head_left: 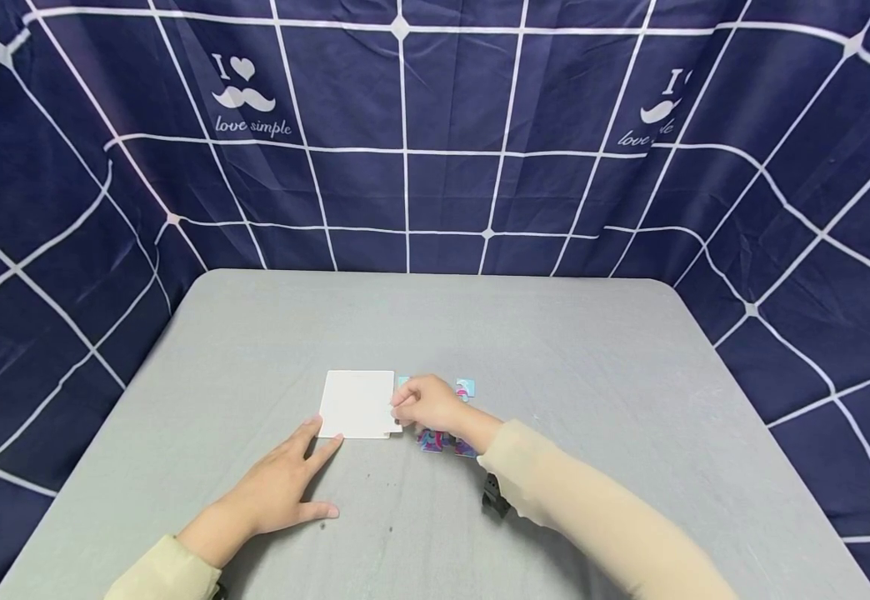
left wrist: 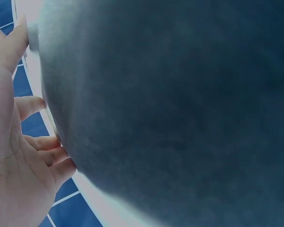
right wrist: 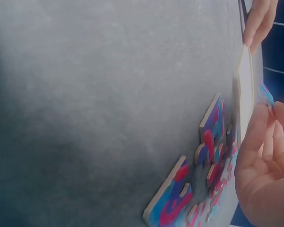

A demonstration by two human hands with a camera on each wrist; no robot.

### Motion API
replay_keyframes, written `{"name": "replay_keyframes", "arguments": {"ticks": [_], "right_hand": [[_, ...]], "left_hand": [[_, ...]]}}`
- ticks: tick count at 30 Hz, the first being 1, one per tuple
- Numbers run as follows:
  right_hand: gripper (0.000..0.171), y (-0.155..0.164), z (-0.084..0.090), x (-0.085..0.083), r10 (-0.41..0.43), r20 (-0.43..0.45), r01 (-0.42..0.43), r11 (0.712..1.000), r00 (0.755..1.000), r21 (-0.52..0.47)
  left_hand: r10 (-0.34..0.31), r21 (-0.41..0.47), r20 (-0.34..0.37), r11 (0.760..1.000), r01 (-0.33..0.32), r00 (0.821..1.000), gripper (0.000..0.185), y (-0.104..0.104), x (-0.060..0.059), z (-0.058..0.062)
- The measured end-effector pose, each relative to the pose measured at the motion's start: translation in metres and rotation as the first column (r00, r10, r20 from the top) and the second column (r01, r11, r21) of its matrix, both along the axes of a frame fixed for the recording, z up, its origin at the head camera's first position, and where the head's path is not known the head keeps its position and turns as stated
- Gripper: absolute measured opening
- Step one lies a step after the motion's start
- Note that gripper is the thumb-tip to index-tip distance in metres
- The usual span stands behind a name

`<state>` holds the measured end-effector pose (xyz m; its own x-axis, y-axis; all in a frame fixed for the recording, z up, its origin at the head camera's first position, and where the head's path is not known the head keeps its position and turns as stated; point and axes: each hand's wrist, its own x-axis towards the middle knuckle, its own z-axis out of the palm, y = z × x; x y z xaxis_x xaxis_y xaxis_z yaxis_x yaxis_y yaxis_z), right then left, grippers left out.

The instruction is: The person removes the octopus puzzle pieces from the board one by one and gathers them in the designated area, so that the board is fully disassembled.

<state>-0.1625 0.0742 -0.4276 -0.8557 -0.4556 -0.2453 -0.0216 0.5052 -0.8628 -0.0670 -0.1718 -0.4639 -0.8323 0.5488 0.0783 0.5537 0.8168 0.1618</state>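
Observation:
A white square board (head_left: 357,403) lies flat on the grey table. My left hand (head_left: 273,486) is spread at its lower left corner, with fingertips on the near edge; the left wrist view shows its straight fingers (left wrist: 31,106). At the board's right edge, my right hand (head_left: 429,403) pinches a small blue and pink jigsaw puzzle piece (right wrist: 266,95) between thumb and fingers, held just above the board as the right wrist view shows. More jigsaw pieces (right wrist: 173,198) lie beside and below that hand; in the head view it partly hides them.
One loose piece (head_left: 466,387) lies right of the right hand, others (head_left: 431,441) nearer the forearm. A black strap device (head_left: 493,497) sits under the right wrist. Dark blue grid-patterned cloth (head_left: 450,192) hangs behind and on both sides of the table.

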Motion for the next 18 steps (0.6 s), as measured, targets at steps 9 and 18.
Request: {"name": "replay_keyframes", "arguments": {"ticks": [9,18], "right_hand": [[0.009,0.010,-0.001,0.003,0.027,0.028,-0.029,0.997,0.999,0.076],[0.008,0.014,-0.003,0.006,0.037,0.036,-0.039,0.997,0.999,0.073]], "left_hand": [[-0.002,-0.001,0.017,1.000,0.002,1.000,0.091,0.000,0.001,0.002],[-0.010,0.009,0.002,1.000,0.010,1.000,0.091,0.000,0.001,0.001]]}}
